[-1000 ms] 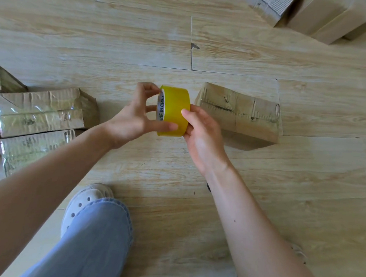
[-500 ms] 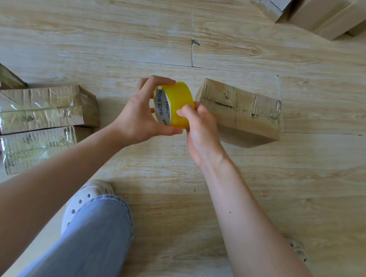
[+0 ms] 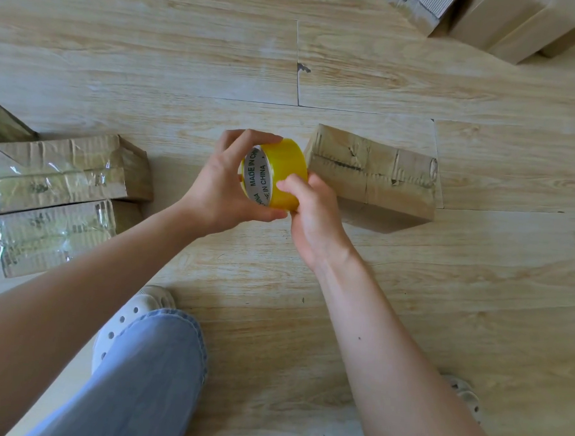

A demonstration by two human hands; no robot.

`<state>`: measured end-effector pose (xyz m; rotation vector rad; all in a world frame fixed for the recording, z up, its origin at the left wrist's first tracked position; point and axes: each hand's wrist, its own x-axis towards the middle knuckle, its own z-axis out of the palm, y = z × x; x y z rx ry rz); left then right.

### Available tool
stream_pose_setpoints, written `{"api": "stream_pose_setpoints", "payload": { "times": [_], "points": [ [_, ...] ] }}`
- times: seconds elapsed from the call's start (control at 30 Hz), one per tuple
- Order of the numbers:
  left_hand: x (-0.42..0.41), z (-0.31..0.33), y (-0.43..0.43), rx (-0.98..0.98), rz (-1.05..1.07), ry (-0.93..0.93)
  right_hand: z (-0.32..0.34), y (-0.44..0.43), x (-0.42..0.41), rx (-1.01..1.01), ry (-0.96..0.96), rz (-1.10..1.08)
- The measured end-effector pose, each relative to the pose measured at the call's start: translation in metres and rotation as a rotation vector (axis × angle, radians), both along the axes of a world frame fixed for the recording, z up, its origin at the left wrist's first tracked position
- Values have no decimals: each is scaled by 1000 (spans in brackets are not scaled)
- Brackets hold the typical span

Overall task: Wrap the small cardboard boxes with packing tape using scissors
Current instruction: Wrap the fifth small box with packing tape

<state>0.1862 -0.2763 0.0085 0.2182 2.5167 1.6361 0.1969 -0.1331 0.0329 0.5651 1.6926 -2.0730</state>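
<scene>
Both hands are on the yellow tape roll (image 3: 287,166), held up above the wooden floor (image 3: 442,292). The left hand (image 3: 226,186) grips it, fingers curled over the top and thumb underneath, printed core facing the camera. The right hand (image 3: 314,219) pinches at the yellow band from the near side. The unwrapped cardboard box (image 3: 378,176) lies on the floor just right of the roll; taped boxes (image 3: 62,172) sit well off to the left.

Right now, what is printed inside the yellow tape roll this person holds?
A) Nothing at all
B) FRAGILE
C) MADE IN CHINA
C: the white inner core of the tape roll reads MADE IN CHINA, facing the camera between the left hand and right hand holding it.
</scene>
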Motion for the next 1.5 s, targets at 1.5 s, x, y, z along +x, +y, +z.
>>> {"api": "stream_pose_setpoints", "payload": {
  "times": [1.5],
  "points": [
    [2, -2, -6, -77, -51, -70, 3, -7, 2, -139, -132, -55]
  ]
}}
